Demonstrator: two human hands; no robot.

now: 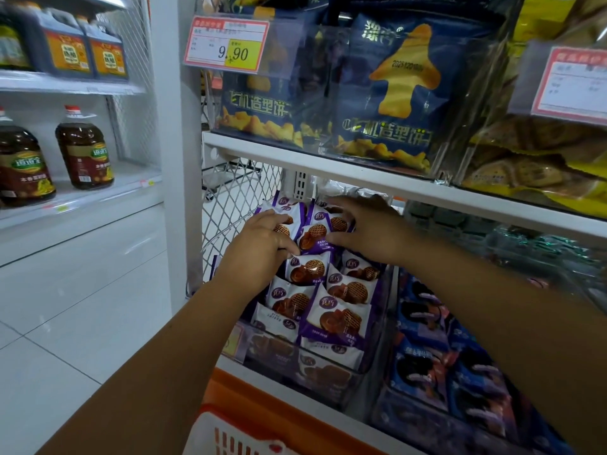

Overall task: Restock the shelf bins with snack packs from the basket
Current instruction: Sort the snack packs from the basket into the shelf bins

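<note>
Under both hands: clear bin (328, 367), full of purple snack packs (338, 318) standing in overlapping rows.

Left hand (259, 257): fingers curled over the rear-left pack (290, 221), gripping it, thumb lying along the top edge of the pack below.

Right hand (371, 231): fingers arched over the back row, thumb underneath, middle pack (315, 236) pinched between them.

Clearance:
- Shelf edge (361, 174) runs just above the right knuckles, so headroom is tight at the back of the bin.
- Mesh side panel (236, 198) is just left of the left hand. No room that way.
- Blue packs (423, 362) fill the next bin, just right of the right forearm.
- Basket (249, 418), orange rim with a white slotted wall, sits below the forearms on the near side. Its contents are out of frame.
- Open floor (82, 307) lies left of the left forearm. That is the only free side.

Counts:
- Purple packs: at least ten faces visible. Overlap blocks an exact count.
- Navy biscuit bags (387, 93) above the hands: two.
- Price tags: two. One reads 9.90 (226, 44); the other, up right, is blurred.
- Oil bottles (83, 149) far left: two, with two dark jugs (62, 44) a shelf higher.
</note>
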